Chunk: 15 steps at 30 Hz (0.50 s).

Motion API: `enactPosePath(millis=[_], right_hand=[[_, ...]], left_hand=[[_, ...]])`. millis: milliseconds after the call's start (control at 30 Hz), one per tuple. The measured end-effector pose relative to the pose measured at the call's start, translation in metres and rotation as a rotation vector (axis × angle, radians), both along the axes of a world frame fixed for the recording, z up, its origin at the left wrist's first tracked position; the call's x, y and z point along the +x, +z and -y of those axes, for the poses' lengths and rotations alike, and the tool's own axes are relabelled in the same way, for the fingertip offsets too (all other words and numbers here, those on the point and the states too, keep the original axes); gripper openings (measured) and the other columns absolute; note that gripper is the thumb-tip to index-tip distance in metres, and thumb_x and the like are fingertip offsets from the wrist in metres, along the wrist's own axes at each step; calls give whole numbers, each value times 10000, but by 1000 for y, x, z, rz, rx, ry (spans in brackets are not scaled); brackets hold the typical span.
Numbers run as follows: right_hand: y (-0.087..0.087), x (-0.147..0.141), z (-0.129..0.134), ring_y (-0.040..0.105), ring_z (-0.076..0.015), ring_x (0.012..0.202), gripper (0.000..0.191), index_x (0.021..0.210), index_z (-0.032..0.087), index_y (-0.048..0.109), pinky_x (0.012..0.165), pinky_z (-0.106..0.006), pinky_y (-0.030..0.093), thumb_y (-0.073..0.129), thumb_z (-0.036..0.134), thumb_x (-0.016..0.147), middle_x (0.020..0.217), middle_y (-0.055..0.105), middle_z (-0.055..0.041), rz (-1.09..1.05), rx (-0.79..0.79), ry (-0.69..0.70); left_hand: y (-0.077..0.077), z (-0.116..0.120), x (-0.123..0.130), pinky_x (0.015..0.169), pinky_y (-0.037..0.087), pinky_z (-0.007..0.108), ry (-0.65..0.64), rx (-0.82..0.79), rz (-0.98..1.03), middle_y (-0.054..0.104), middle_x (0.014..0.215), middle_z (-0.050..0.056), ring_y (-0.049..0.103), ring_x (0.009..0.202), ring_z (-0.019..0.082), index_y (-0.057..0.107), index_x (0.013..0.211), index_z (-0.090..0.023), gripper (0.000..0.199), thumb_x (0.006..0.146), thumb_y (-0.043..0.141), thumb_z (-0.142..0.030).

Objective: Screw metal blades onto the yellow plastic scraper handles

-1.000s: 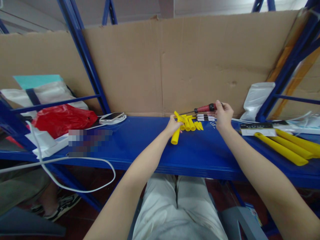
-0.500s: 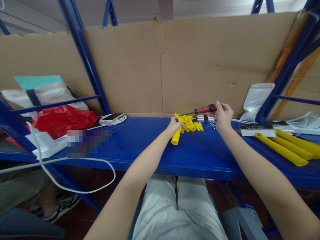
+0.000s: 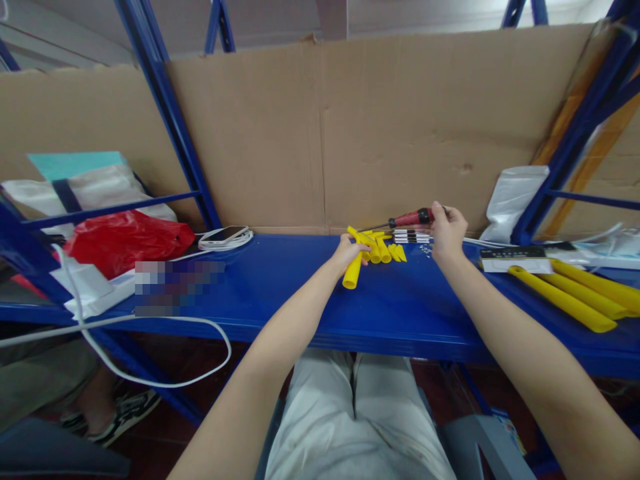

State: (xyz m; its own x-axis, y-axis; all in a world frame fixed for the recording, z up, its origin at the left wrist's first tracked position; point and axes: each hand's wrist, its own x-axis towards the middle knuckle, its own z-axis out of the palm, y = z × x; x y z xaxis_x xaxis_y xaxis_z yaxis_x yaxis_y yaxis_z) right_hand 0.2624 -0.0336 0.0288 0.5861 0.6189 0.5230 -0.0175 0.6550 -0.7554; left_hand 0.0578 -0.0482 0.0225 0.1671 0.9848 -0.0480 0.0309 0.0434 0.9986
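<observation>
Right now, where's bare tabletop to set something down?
Bare blue tabletop shows between the phone and left hand, and in front of the short yellow tubes. It's crowded around the screwdriver and, far right, the long yellow tubes.

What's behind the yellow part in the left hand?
Beside and beyond the yellow part, more yellow pieces lie on the blue table. The left hand and held part cover some, so no full count; the tabletop directly behind is hidden too.
</observation>
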Motion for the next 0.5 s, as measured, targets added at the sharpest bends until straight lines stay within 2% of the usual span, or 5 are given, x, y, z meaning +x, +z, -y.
enactPosePath(millis=[200, 367, 500], right_hand=[[1, -2, 1, 639, -170, 515, 482, 782, 249, 444, 465, -335, 562, 760, 600, 685, 616, 586, 50, -6, -10, 1], [3, -2, 5, 648, -185, 552, 464, 794, 248, 441, 445, -328, 534, 736, 596, 709, 649, 589, 30, 37, -27, -11], [5, -2, 9, 626, -163, 558, 449, 819, 246, 456, 441, -295, 501, 726, 589, 716, 675, 564, 38, 98, -3, -10]], left_hand=[[-2, -3, 0, 482, 505, 220, -7, 8, -52, 668, 916, 17, 553, 454, 69, 306, 1290, -203, 602, 819, 636, -23], [-9, -10, 1, 493, 515, 221, -4, 60, -72, 672, 994, 43, 552, 448, 58, 305, 1267, -211, 578, 823, 631, -33], [-17, -14, 3, 460, 497, 197, -4, 151, -87, 672, 1050, 53, 525, 444, 38, 297, 1237, -217, 528, 838, 585, -26]])
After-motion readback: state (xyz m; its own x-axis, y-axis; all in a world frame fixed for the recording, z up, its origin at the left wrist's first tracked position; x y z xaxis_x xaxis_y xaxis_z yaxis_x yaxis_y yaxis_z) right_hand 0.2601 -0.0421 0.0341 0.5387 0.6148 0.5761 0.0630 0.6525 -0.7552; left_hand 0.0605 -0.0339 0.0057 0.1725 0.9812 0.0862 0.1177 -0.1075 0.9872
